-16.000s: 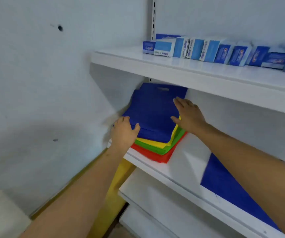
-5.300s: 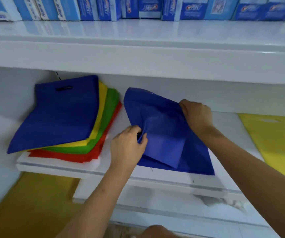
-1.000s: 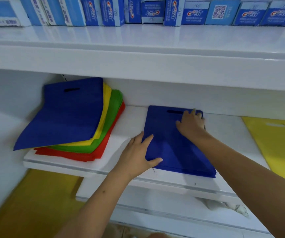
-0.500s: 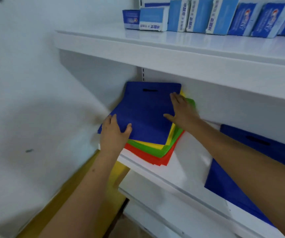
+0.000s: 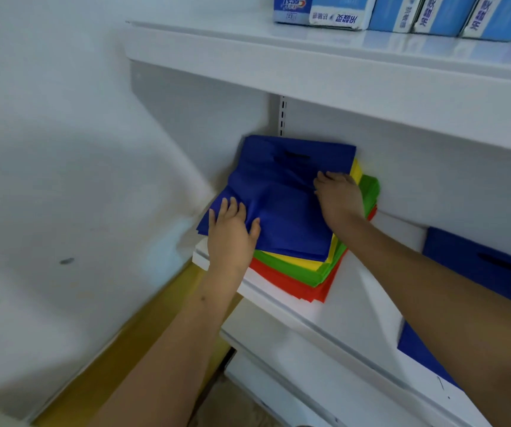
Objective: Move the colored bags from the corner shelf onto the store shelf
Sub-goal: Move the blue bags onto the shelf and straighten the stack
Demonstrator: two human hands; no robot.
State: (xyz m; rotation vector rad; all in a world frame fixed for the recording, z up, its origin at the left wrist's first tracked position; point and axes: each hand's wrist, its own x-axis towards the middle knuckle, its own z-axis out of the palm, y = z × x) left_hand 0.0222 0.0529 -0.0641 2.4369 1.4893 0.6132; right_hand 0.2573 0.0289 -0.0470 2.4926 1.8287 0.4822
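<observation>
Stack of bags (image 5: 282, 211) in the corner of the shelf (image 5: 356, 306) against the wall (image 5: 63, 149), left hand (image 5: 231, 234) and right hand (image 5: 339, 197) on top — another bag (image 5: 479, 266) well to the right, boxes (image 5: 402, 10) on the upper shelf (image 5: 340, 66) above

Bright, even indoor light with soft shadows under the upper shelf (image 5: 340, 72), a broad grey shadow on the wall (image 5: 63, 180), slight overall softness and wide-angle bending at the edges.
</observation>
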